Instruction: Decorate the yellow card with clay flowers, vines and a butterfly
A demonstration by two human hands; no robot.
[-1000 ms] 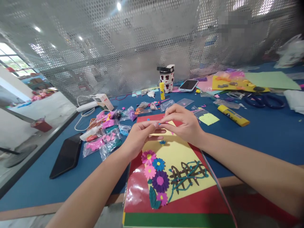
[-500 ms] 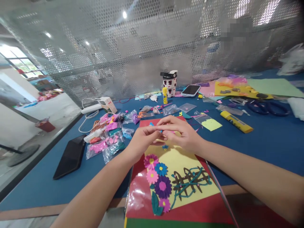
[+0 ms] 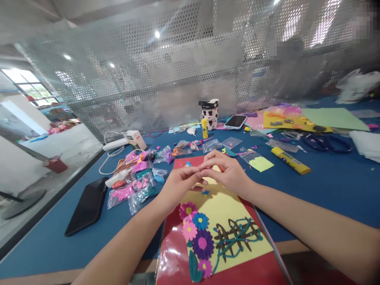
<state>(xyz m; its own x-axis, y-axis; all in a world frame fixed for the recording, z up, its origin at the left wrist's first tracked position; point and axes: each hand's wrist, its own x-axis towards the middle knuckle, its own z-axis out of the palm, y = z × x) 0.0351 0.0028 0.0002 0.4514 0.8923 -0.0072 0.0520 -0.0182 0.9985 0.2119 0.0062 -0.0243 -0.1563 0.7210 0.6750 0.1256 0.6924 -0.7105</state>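
Note:
Above the upper part of a yellow sheet (image 3: pixel 224 204), my left hand (image 3: pixel 181 183) and my right hand (image 3: pixel 223 171) meet at the fingertips. Both are closed in a pinch; whatever lies between the fingers is too small or hidden to make out. The sheet rests on a red board (image 3: pixel 173 245) under clear film. Several clay flowers run down its left side, among them a purple flower (image 3: pixel 203 242) and a blue flower (image 3: pixel 200 221). A brown clay fence (image 3: pixel 234 237) with teal vines is at lower right. Small blue clay pieces (image 3: pixel 205 192) show near my fingers.
Left of the board lie bagged coloured clay (image 3: pixel 142 184) and a black phone (image 3: pixel 86 206). Behind stand a glue stick (image 3: pixel 204 128), a lidded cup (image 3: pixel 210 114) and a white phone (image 3: pixel 235 122). To the right are a yellow tube (image 3: pixel 290 161) and scissors (image 3: pixel 326 143).
The view has tilted up slightly, so things sit lower. My fingertips stay together; a blue speck seen between them earlier no longer shows.

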